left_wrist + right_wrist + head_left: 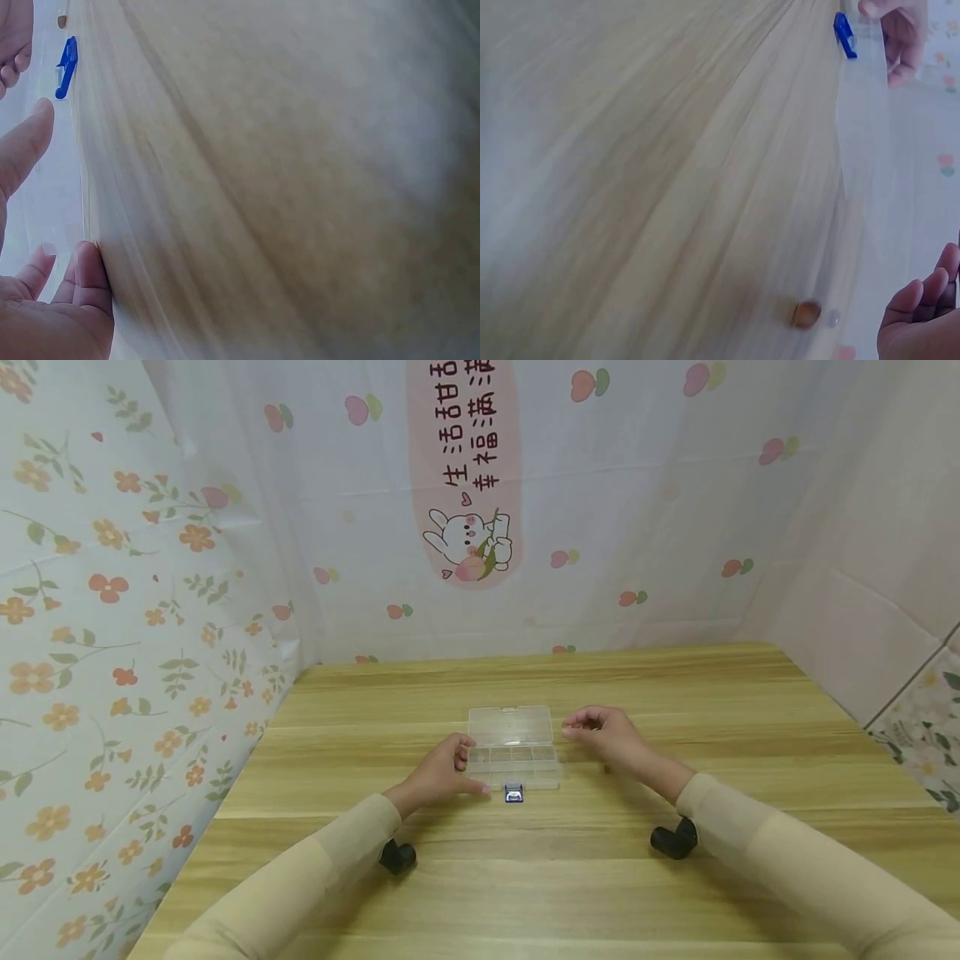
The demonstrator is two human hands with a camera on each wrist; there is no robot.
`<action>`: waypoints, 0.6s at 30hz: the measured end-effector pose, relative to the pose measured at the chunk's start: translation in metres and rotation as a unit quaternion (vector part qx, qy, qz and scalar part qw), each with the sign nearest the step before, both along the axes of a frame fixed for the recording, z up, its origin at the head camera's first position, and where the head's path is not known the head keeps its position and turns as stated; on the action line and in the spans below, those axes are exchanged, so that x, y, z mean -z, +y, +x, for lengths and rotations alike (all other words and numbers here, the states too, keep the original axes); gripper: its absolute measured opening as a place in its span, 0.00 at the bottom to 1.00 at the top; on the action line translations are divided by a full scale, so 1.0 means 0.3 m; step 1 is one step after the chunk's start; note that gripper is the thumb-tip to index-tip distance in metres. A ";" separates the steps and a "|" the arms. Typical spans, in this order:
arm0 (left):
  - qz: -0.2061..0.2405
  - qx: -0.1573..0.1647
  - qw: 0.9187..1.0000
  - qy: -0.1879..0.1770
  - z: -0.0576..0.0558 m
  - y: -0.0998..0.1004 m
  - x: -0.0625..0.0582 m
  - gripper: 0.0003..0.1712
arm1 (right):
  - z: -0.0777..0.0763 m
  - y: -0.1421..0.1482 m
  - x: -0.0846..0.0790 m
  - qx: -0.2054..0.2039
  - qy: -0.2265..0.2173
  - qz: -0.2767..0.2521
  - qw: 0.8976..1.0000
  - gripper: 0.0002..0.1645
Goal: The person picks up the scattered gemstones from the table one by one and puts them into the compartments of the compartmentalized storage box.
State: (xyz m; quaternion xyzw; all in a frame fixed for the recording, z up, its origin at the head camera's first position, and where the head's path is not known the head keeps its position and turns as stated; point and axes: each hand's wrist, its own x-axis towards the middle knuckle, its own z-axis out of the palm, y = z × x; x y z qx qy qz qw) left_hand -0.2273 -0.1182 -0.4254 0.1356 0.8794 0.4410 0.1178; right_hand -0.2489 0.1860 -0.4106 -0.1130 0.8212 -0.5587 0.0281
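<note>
A clear plastic compartment box (523, 770) lies on the table with its lid (510, 725) folded back. Its blue latch (513, 793) sticks out at the front edge. My left hand (442, 772) grips the box's left end, thumb along the front and fingers at the side. Just off the right end, my right hand (611, 739) hovers with thumb and fingertips brought close together; whether a small thing is between them cannot be made out. Below it in the right wrist view, a small brown bead (807, 314) lies on the wood beside a small clear bead (834, 319).
The wood-grain table (525, 893) ends at a patterned curtain (360, 527) behind and a floral cloth (112, 652) on the left. Black fittings (675, 839) hang beneath both wrists. A pale wall panel (885, 527) stands at right.
</note>
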 end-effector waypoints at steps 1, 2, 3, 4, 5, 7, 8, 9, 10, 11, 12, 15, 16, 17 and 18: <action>0.001 -0.001 1.000 0.000 -0.001 0.000 0.000 0.44 | -0.001 -0.010 0.000 -0.001 0.000 0.000 1.000 0.13; 0.002 -0.001 1.000 -0.001 -0.001 0.000 0.000 0.44 | -0.004 -0.020 0.000 -0.001 0.001 0.000 1.000 0.13; 0.002 -0.002 1.000 -0.001 -0.001 0.001 0.000 0.43 | -0.005 -0.029 0.000 -0.003 0.003 0.000 1.000 0.13; 0.002 -0.003 1.000 -0.002 0.000 0.001 -0.001 0.43 | -0.006 -0.038 0.000 -0.005 0.007 0.001 1.000 0.13; 0.003 -0.003 1.000 -0.002 0.001 0.002 -0.002 0.43 | -0.008 -0.047 0.000 -0.006 0.009 0.002 1.000 0.13; 0.004 -0.002 1.000 -0.001 0.002 0.001 -0.002 0.43 | -0.011 -0.063 0.000 -0.009 0.010 0.001 1.000 0.13; 0.004 -0.002 1.000 -0.001 0.002 0.001 -0.003 0.43 | -0.012 -0.071 0.000 -0.011 0.010 0.001 1.000 0.12; 0.004 -0.002 1.000 -0.001 0.002 0.001 -0.003 0.43 | -0.013 -0.079 0.001 -0.013 0.010 -0.001 1.000 0.12; 0.004 -0.001 1.000 0.000 0.002 0.001 -0.003 0.44 | -0.014 -0.087 0.001 -0.015 0.008 -0.002 1.000 0.12; 0.005 0.000 1.000 0.000 0.002 0.000 -0.003 0.44 | -0.015 -0.095 0.001 -0.017 0.006 -0.004 1.000 0.11; 0.004 0.000 1.000 0.001 0.002 -0.001 -0.002 0.44 | -0.015 -0.102 0.001 -0.021 0.007 -0.007 1.000 0.11; 0.002 0.000 1.000 0.001 0.001 -0.001 0.000 0.44 | -0.016 -0.127 0.001 -0.031 0.013 -0.010 0.999 0.11; 0.002 0.000 1.000 0.002 0.000 -0.001 0.000 0.44 | -0.017 -0.135 0.000 -0.034 0.016 -0.008 0.999 0.11; 0.001 0.000 1.000 0.002 -0.001 -0.001 0.001 0.44 | -0.018 -0.143 0.001 -0.035 0.018 -0.007 0.999 0.11; 0.000 0.000 1.000 0.002 -0.001 -0.001 0.001 0.44 | -0.020 -0.150 0.000 -0.037 0.020 -0.004 0.999 0.11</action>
